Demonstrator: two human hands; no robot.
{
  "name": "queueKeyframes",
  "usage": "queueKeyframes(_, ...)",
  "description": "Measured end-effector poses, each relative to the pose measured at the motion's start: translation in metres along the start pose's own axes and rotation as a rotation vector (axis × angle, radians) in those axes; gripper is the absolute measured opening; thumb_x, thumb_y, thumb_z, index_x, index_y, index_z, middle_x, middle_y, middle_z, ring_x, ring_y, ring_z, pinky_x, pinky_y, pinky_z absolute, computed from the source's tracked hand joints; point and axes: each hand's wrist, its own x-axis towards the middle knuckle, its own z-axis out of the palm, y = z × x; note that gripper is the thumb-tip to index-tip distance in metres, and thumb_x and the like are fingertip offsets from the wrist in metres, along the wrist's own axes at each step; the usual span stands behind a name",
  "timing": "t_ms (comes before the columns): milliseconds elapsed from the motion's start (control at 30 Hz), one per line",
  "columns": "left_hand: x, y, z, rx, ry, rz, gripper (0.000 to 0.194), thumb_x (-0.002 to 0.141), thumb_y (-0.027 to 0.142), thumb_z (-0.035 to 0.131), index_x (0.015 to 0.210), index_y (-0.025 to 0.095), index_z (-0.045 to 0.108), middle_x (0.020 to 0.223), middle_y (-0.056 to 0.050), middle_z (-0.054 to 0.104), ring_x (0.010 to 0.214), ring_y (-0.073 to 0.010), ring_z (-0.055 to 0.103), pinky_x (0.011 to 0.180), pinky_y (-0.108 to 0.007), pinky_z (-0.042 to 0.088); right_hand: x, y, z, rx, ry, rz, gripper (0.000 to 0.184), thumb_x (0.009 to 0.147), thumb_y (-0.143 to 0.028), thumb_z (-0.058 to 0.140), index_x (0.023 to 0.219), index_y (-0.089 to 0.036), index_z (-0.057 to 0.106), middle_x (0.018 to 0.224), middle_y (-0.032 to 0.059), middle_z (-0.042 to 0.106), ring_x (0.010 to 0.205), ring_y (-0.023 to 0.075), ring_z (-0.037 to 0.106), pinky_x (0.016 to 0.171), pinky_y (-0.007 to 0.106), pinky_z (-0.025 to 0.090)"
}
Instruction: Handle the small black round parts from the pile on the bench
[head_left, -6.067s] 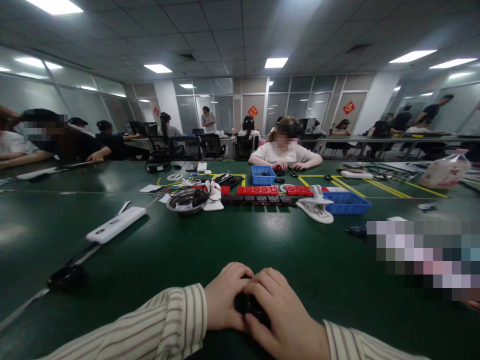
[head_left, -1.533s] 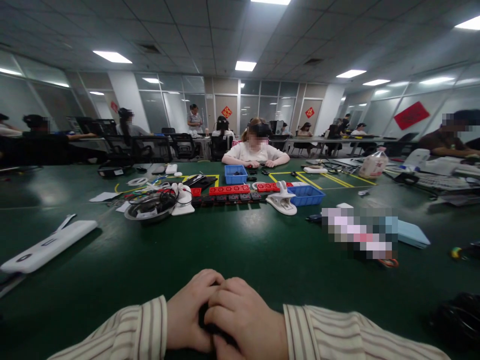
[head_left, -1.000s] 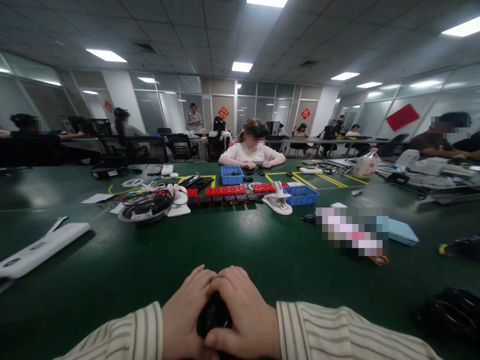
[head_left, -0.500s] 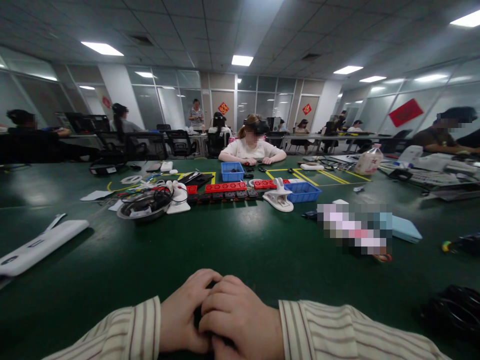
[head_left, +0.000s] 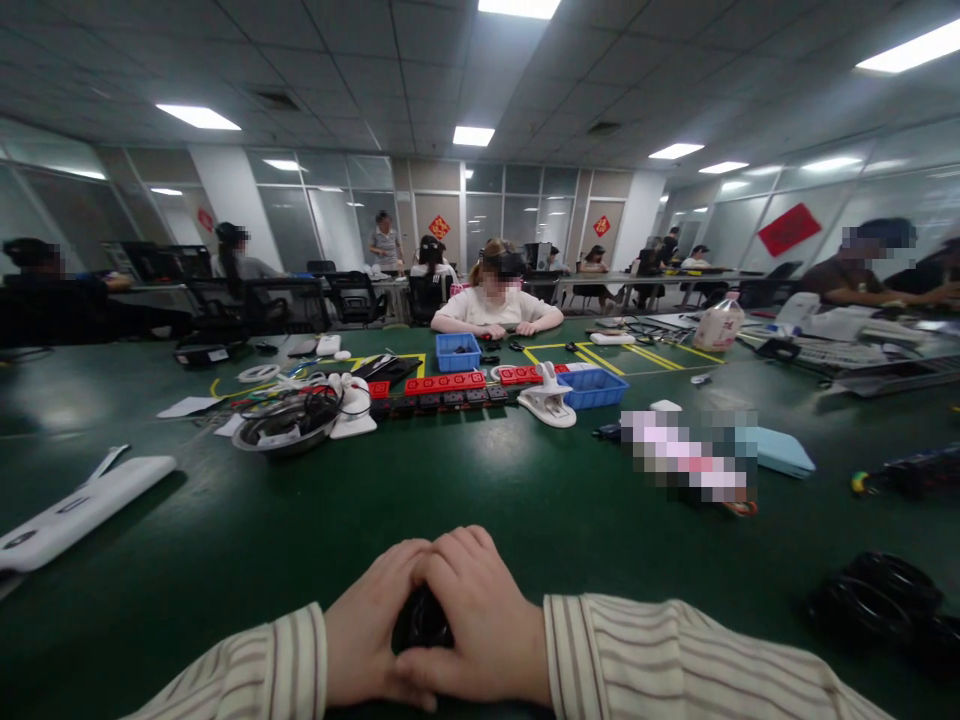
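A glossy dark object (head_left: 427,618) shows in the gap between my two hands, near the front of the green table (head_left: 525,500); its kind cannot be told. My left hand (head_left: 365,622) curves around its left side, fingers bent. From the right, my right hand (head_left: 484,625) cups it, and its fingertips lie over those of the left hand. The thumbs meet at the bottom of the gap. Most of the dark object is hidden by the hands.
Coiled black cables (head_left: 862,605) lie at right, a white power strip (head_left: 90,500) at left. Farther back are a metal bowl (head_left: 251,440) with cables, red sockets (head_left: 442,383), a white clip base (head_left: 547,405), and blue bins (head_left: 592,390), (head_left: 457,358). A person (head_left: 495,300) sits opposite.
My right hand has shifted up and opened its thumb away from its fingers, so the dark object now shows between the hands. The view has turned slightly to the right.
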Motion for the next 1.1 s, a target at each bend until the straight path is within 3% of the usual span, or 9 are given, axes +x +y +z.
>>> queueKeyframes(100, 0.002, 0.005, -0.001, -0.002, 0.003, -0.073, 0.043, 0.058, 0.021, 0.07, 0.098, 0.018, 0.053, 0.102, -0.006, 0.051, 0.097, -0.0259, 0.049, 0.089, -0.04, 0.041, 0.002, -0.002, -0.005, -0.07, -0.057, 0.088, 0.036, 0.068, -0.048, 0.063, 0.081, -0.017, 0.052, 0.083, 0.0025, 0.052, 0.08, 0.0177, 0.044, 0.076, 0.034, 0.034)
queueKeyframes(200, 0.004, 0.003, -0.002, -0.003, 0.025, -0.094, 0.039, 0.058, 0.013, 0.065, 0.096, 0.018, 0.056, 0.099, -0.005, 0.051, 0.093, -0.0238, 0.049, 0.085, -0.037, 0.043, 0.003, -0.001, -0.009, -0.065, -0.052, 0.076, 0.03, 0.071, -0.043, 0.063, 0.085, -0.018, 0.055, 0.085, 0.0026, 0.053, 0.082, 0.0177, 0.044, 0.076, 0.034, 0.034)
queueKeyframes(333, 0.006, -0.007, -0.01, 0.057, -0.005, -0.045, 0.041, 0.058, 0.012, 0.066, 0.098, 0.021, 0.059, 0.102, -0.004, 0.051, 0.095, -0.0242, 0.049, 0.087, -0.037, 0.041, 0.005, 0.005, -0.012, -0.001, -0.049, -0.07, 0.028, 0.075, -0.031, 0.059, 0.101, -0.019, 0.056, 0.094, 0.0034, 0.057, 0.087, 0.0172, 0.046, 0.078, 0.032, 0.035)
queueKeyframes(500, 0.008, -0.012, -0.015, 0.071, -0.069, -0.025, 0.034, 0.061, 0.013, 0.063, 0.094, 0.021, 0.06, 0.098, -0.002, 0.052, 0.094, -0.0228, 0.05, 0.085, -0.035, 0.043, 0.005, 0.01, -0.013, 0.062, -0.062, -0.247, 0.028, 0.072, -0.017, 0.048, 0.099, -0.018, 0.057, 0.103, 0.0026, 0.06, 0.095, 0.0174, 0.047, 0.086, 0.032, 0.035)
queueKeyframes(667, 0.004, -0.013, -0.009, 0.048, 0.04, -0.008, 0.061, 0.061, 0.03, 0.07, 0.116, 0.02, 0.046, 0.119, -0.008, 0.047, 0.109, -0.0292, 0.045, 0.098, -0.045, 0.033, 0.003, 0.008, -0.015, 0.133, 0.023, -0.205, 0.051, 0.072, -0.031, 0.055, 0.12, -0.018, 0.044, 0.121, 0.0057, 0.051, 0.105, 0.0201, 0.044, 0.095, 0.038, 0.03)
queueKeyframes(800, 0.001, -0.012, -0.002, 0.093, 0.101, -0.059, 0.077, 0.056, 0.046, 0.074, 0.12, 0.018, 0.041, 0.118, -0.011, 0.048, 0.107, -0.0332, 0.046, 0.096, -0.051, 0.034, 0.003, 0.01, -0.011, 0.147, 0.088, -0.041, 0.059, 0.07, -0.05, 0.06, 0.115, -0.015, 0.044, 0.109, 0.0096, 0.051, 0.1, 0.0222, 0.045, 0.09, 0.038, 0.033)
queueKeyframes(933, 0.001, -0.006, 0.004, 0.245, 0.142, -0.166, 0.053, 0.057, 0.035, 0.072, 0.104, 0.019, 0.051, 0.104, -0.008, 0.055, 0.102, -0.0316, 0.05, 0.1, -0.063, 0.016, 0.004, 0.01, -0.007, 0.106, 0.041, 0.04, 0.055, 0.065, -0.053, 0.065, 0.103, -0.017, 0.049, 0.096, 0.0057, 0.052, 0.09, 0.0206, 0.046, 0.083, 0.035, 0.035)
queueKeyframes(1000, 0.002, -0.003, 0.004, 0.273, 0.123, -0.17, 0.039, 0.059, 0.025, 0.067, 0.096, 0.02, 0.054, 0.098, -0.006, 0.056, 0.098, -0.0282, 0.052, 0.101, -0.061, 0.015, 0.005, 0.009, -0.008, 0.078, -0.01, 0.038, 0.048, 0.066, -0.049, 0.066, 0.1, -0.018, 0.051, 0.094, 0.0046, 0.052, 0.088, 0.0194, 0.046, 0.08, 0.034, 0.035)
queueKeyframes(1100, 0.004, -0.002, 0.0, 0.252, 0.089, -0.142, 0.035, 0.057, 0.017, 0.062, 0.091, 0.02, 0.056, 0.097, -0.004, 0.055, 0.095, -0.0256, 0.053, 0.102, -0.058, 0.015, 0.007, 0.009, -0.009, 0.059, -0.038, -0.001, 0.034, 0.069, -0.038, 0.064, 0.094, -0.017, 0.053, 0.093, 0.0048, 0.053, 0.086, 0.0182, 0.045, 0.078, 0.033, 0.035)
